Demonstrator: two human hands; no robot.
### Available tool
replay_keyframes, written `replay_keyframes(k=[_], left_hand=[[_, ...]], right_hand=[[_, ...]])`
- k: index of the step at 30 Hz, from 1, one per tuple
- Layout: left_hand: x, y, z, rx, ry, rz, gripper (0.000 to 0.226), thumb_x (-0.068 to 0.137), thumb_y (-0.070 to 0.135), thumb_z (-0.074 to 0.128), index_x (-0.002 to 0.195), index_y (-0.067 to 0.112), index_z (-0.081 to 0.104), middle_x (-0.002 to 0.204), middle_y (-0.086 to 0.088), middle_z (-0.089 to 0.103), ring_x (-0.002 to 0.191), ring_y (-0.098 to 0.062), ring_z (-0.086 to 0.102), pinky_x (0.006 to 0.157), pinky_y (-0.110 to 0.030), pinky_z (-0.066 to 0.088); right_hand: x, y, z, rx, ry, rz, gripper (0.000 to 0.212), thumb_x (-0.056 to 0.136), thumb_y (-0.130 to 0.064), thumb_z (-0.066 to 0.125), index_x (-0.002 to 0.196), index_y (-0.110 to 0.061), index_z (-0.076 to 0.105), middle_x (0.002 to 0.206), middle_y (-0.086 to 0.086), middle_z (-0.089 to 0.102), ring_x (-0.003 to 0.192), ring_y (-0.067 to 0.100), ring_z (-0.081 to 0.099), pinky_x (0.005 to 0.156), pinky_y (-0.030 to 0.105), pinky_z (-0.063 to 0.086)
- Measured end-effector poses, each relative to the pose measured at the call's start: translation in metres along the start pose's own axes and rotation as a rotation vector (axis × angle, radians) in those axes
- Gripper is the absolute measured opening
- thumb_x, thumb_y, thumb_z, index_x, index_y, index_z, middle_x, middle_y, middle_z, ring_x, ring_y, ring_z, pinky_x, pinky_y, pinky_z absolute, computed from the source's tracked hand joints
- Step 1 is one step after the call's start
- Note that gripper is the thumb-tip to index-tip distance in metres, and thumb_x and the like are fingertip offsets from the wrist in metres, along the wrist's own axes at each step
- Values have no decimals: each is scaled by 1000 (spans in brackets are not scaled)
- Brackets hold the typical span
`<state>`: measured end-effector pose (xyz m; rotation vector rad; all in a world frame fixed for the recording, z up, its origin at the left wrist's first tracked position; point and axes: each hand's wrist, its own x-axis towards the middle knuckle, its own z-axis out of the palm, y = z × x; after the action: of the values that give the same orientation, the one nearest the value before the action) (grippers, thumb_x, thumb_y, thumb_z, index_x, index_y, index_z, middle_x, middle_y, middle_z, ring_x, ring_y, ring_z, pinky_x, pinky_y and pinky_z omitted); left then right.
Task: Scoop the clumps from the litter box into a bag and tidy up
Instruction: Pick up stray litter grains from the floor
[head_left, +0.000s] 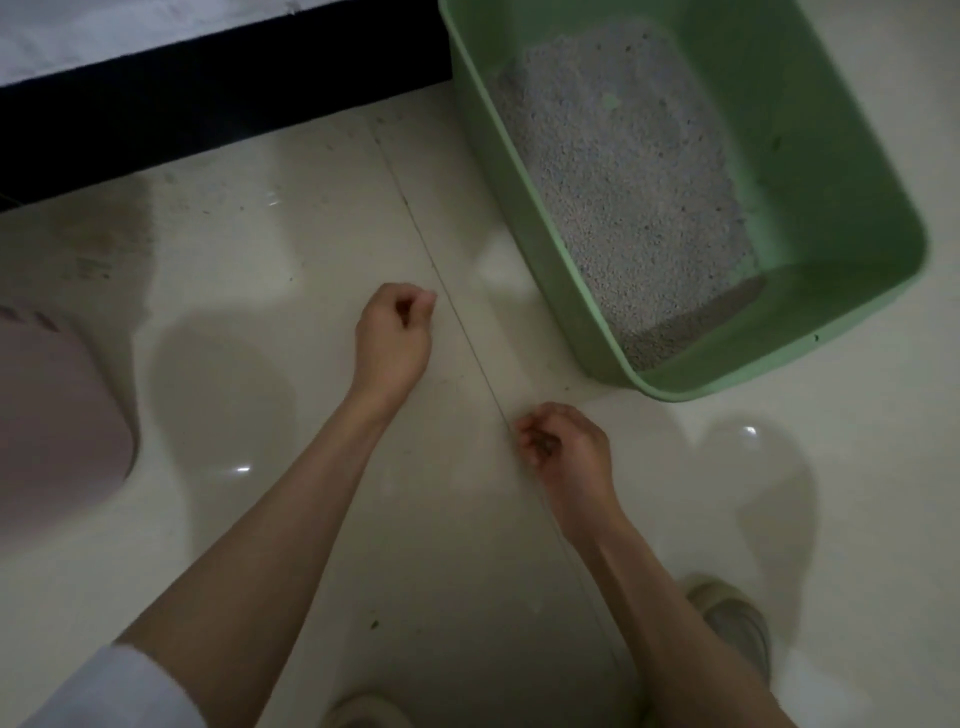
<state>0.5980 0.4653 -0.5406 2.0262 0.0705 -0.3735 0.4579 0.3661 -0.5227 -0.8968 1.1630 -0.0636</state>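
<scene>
Overhead: a head camera looks down at two bare forearms reaching over a pale tiled floor (260, 291).
Litter box: a green box (852, 171) sits on the floor at upper right, gray litter (623, 182) spread inside, thinner at its near end where bare green shows.
Left hand: the left hand (393, 332) hovers just left of a grout line (457, 312), fingertips drawn together as if pinching a stray grain; whether anything sits between them is too small to tell.
Right hand: the right hand (566, 449) is cupped low by the box's near corner, fingers curled around small dark bits (544, 446), probably collected litter kept there so it does not spill.
Floor: dark specks (374, 623) lie scattered on the tiles, more toward the far left.
Other things: a pink rounded object (57, 426) sits at the left edge; a dark strip (208, 104) runs along the top; shoes (737, 623) show at the bottom.
Bag: none in view.
Stage: likely the tidying part, picking spilled grains off the floor by hand.
</scene>
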Motion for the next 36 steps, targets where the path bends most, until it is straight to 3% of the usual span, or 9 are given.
replay_keyframes(k=[3, 5, 9, 18, 24, 26, 31, 34, 36], left_hand=[[-19, -4, -6, -529, -20, -321, 7, 89, 4, 56, 84, 4, 61, 72, -2, 57, 59, -4, 55, 60, -13, 46], [-29, -9, -8, -655, -36, -392, 12, 86, -2, 57, 78, 5, 60, 71, -6, 57, 59, -7, 56, 59, -14, 47], [-39, -16, -9, -532, -70, -369, 13, 83, -3, 60, 79, 9, 59, 71, -6, 59, 56, -7, 58, 60, -16, 49], [-45, -15, -5, -269, -56, -299, 8, 89, 8, 55, 90, 7, 63, 64, -1, 55, 42, 4, 49, 47, -9, 40], [-51, -7, 2, -236, -122, -290, 17, 90, 8, 52, 97, 2, 66, 64, 0, 54, 44, 3, 48, 47, -9, 37], [-51, 4, 6, -231, -174, -243, 23, 92, 15, 53, 106, 1, 64, 66, 2, 52, 52, -1, 48, 50, -9, 38], [-39, 52, 29, -181, -302, -42, 58, 94, 38, 47, 141, 7, 33, 68, -3, 39, 61, -10, 40, 60, -17, 35], [-30, 76, 48, -206, -391, -9, 51, 96, 32, 46, 127, -8, 44, 95, -28, 61, 88, -39, 59, 65, -30, 43], [-29, 84, 58, -253, -423, -17, 44, 97, 25, 45, 110, -18, 46, 114, -37, 49, 106, -48, 47, 57, -17, 38]], right_hand=[[4, -6, -15, 93, 138, -8, 28, 84, 7, 38, 64, -4, 54, 52, 5, 57, 48, 15, 47, 43, 19, 34], [9, -7, -20, -161, 242, -120, 24, 87, 1, 45, 67, -7, 57, 58, 6, 55, 50, 16, 47, 47, 23, 37], [16, -11, -19, -705, 401, -292, 14, 87, -16, 58, 95, -10, 67, 83, 5, 63, 82, 19, 55, 77, 24, 39], [25, -1, 4, -685, 551, -378, 22, 85, -15, 63, 102, -2, 67, 98, 16, 70, 97, 29, 62, 82, 22, 36], [23, -5, 5, -821, 457, -393, 20, 90, -11, 54, 100, 0, 67, 103, 20, 68, 99, 32, 60, 84, 32, 37], [19, -9, -1, -731, 413, -361, 19, 90, -10, 54, 96, 0, 68, 94, 18, 68, 85, 28, 59, 78, 32, 40], [0, -17, -31, 66, 178, -40, 30, 92, 1, 49, 63, -10, 50, 51, -2, 45, 52, 11, 38, 50, 22, 30], [0, -25, -45, 319, 113, 76, 24, 90, 8, 42, 71, -3, 51, 68, 9, 51, 62, 15, 50, 49, 18, 43], [4, -29, -49, 322, 101, 77, 27, 89, 11, 35, 72, -3, 51, 70, 11, 52, 62, 17, 50, 49, 19, 42]])
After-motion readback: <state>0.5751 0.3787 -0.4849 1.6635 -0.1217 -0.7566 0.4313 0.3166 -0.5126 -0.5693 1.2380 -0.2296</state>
